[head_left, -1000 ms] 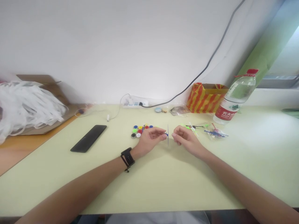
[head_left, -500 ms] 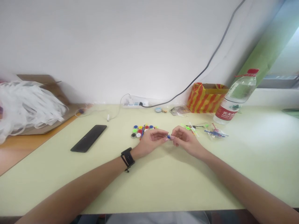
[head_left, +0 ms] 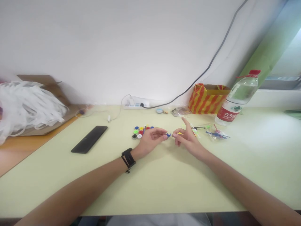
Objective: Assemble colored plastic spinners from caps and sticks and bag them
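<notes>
Pinched at the fingertips of my left hand (head_left: 152, 138) is a small blue plastic piece (head_left: 168, 135), with little prongs sticking out to the right. Facing it from the right, my right hand (head_left: 189, 138) has its index finger stretched up and its thumb apart from it; I see nothing in its grip. The right thumb tip is just short of the blue piece. Small coloured discs (head_left: 139, 136) lie behind my left hand, partly covered by it, with a thin blue stick (head_left: 144, 128) among them. Thin coloured plastic sticks (head_left: 200, 127) lie behind my right hand.
A clear bag of coloured sticks (head_left: 217, 135) lies at the right, near a water bottle (head_left: 229, 110) and a striped bag (head_left: 204, 100). A black phone-like slab (head_left: 89, 139) is on the left. A power strip (head_left: 133, 105) stands by the wall; a box of white straps (head_left: 35, 103) sits far left.
My right hand has let go of the blue piece and moved slightly away, its index finger now raised. More of the piece shows in my left hand, which has barely moved.
</notes>
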`<state>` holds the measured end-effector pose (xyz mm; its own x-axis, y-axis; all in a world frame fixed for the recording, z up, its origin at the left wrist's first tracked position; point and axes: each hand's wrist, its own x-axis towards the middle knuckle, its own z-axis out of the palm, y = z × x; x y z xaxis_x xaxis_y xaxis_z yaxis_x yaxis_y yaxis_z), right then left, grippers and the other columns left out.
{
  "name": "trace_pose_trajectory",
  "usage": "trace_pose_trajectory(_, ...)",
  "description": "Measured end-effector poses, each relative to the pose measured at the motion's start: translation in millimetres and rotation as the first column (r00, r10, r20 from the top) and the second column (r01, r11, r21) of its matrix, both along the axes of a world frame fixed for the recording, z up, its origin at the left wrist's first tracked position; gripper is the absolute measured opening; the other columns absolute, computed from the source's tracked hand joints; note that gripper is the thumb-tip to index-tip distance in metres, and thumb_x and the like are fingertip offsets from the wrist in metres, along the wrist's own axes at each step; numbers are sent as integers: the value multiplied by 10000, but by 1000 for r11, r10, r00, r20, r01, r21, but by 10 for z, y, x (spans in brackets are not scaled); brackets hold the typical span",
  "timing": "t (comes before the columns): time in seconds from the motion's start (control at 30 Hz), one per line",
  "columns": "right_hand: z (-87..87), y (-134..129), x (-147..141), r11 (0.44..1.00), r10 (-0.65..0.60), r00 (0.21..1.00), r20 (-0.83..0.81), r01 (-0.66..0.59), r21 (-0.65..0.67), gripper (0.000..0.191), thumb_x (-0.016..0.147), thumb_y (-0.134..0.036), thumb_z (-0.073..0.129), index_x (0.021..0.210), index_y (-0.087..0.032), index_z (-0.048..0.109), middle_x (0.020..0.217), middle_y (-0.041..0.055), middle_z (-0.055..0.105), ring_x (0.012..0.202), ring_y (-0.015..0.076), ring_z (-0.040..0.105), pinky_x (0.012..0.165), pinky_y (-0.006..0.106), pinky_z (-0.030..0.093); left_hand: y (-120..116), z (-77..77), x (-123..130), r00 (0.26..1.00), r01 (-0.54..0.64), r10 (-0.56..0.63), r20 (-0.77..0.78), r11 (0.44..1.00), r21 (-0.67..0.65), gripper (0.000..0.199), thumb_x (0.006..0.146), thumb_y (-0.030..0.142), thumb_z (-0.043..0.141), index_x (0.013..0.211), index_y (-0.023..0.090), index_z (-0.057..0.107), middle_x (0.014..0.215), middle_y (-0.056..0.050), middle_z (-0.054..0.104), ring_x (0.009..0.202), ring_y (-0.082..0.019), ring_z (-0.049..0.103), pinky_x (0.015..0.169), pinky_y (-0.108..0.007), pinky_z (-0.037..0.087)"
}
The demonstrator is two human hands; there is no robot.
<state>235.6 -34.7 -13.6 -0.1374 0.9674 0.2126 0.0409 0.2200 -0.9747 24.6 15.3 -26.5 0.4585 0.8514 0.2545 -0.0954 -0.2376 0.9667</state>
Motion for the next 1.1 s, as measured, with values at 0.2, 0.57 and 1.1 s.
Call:
trace_pose_trajectory(0.2,33,15,22,987,-83,995,-58,75,-141,356,911,-484,653,1194,-268,665,837,0,619,579,123,447,536,281,375,2,-4,3,1000,-2,2,11,1000,3,337,828,370,831,1061,142,748,1096,-117,756,993,-225,733,972,-406,577)
trace_pose_trajectory(0.57,-56,83,42,973,-14,996,-93,-8,-230,460,931,-587,608,1264,-270,605,736,-35,541,565,123,437,541,266,323,-5,-3,2,1000,-22,21,7,999,27,324,827,350,831,1069,149,753,1082,-106,758,1013,-225,723,979,-394,569)
trace_pose_trajectory(1.1,-115,136,159,987,143,984,109,-134,-86,742,1037,-668,269,465,-216,409,496,5,404,493,141,395,539,327,324,-10,36,8,999,-44,44,-7,999,-8,351,800,375,851,1048,144,759,1043,-110,770,980,-232,734,936,-379,586)
